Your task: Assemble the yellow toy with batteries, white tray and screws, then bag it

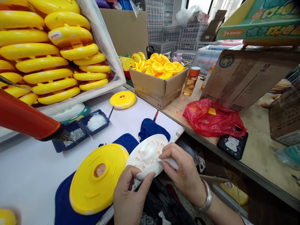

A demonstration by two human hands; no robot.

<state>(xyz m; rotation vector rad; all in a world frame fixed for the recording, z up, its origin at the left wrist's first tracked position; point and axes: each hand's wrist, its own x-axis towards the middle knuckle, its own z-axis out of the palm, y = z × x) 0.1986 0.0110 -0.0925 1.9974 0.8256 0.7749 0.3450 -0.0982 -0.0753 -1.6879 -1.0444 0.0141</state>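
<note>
Head view: a white bench [25, 175] spreads across the left, and a wooden table [269, 175] runs along the right. At upper left a crate [103, 40] with a pale rim is tilted towards the camera, packed with stacked yellow rings [47, 76]. A brown carton [248, 78] leans on the table, with a green display box [234, 32] above it. Smaller than these, an open box [150, 92] brims with yellow parts [161, 67].

Nearer, a large yellow disc [93, 187] with a central hole lies on dark blue cloth [63, 201]. A crumpled red bag [211, 117] sits on the table, partly over a black case [242, 151]. A red tool [25, 112] slants in from the left, its tip before a blue tray [99, 128].

Just right of the disc, at the bench's near edge, the white dish [147, 153] is held up in both hands. The left hand [130, 197] grips its near rim between thumb and fingers. The right hand [185, 168], fingertips together, pinches a white strip [172, 162] at the dish's right side; whether the strip is separate cannot be told.

A small yellow disc [128, 101] lies farther back. An orange-capped bottle [189, 84] stands beside the box. Smallest come a silver bracelet [206, 197] on the right wrist, a red pen [156, 115] and, across the dish, tiny orange bits [139, 152].
</note>
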